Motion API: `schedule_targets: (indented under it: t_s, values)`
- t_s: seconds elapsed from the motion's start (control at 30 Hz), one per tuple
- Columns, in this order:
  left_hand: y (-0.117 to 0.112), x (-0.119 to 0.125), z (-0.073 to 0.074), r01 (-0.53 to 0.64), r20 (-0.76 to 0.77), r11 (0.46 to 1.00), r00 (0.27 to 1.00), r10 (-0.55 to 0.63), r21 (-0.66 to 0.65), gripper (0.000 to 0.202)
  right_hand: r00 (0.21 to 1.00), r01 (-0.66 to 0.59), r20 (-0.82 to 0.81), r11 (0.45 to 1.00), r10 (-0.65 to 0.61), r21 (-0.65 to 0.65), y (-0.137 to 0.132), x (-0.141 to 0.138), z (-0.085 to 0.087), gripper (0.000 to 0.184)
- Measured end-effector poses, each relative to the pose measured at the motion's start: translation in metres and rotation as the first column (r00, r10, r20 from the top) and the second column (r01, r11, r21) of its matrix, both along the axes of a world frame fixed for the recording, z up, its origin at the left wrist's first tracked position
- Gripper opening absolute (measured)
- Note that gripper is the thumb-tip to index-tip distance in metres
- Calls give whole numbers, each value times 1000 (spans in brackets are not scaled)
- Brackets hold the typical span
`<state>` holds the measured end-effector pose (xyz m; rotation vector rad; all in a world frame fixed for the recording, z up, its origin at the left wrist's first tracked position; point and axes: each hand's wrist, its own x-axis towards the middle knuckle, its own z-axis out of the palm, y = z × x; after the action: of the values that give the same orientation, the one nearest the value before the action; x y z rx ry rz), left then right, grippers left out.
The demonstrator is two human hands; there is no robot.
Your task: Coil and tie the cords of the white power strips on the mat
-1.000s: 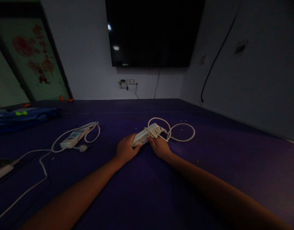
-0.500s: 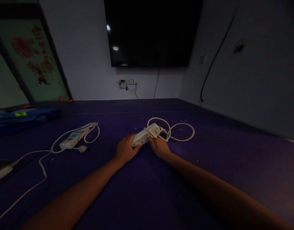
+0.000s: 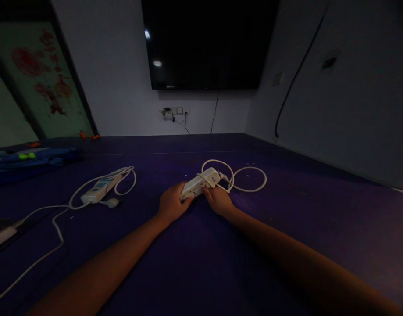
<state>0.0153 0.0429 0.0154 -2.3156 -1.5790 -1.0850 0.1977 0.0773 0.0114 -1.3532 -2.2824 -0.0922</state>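
Both my hands grip a white power strip (image 3: 197, 183), tilted so that its row of sockets faces me. My left hand (image 3: 172, 202) is closed around the near left end, thumb along the lower edge. Closed on the lower side towards the far right end is my right hand (image 3: 218, 199), with its thumb close to the sockets; its other fingers are hidden behind the strip. A white cord (image 3: 249, 191) wraps across the strip's right end and lies in loops on the purple surface to the right.
A second white power strip (image 3: 101, 188) lies to the left with its coiled cord and plug (image 3: 113, 202). Another white strip (image 3: 3, 237) is at the left edge. Blue cloth (image 3: 40, 159) lies behind. A large dark television (image 3: 208, 44) hangs on the wall above several sockets (image 3: 179, 110).
The whole view has shifted very slightly. My hands keep the same grip on the power strip, and nothing else has visibly moved.
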Motion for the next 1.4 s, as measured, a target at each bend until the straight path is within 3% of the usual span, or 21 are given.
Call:
schedule_targets:
  t_s: [1.4]
  values:
    - [0, 0, 0, 11, 19, 1000, 1000, -11, -21, 40, 999, 19, -27, 1000, -19, -7, 2, 1, -1, 41]
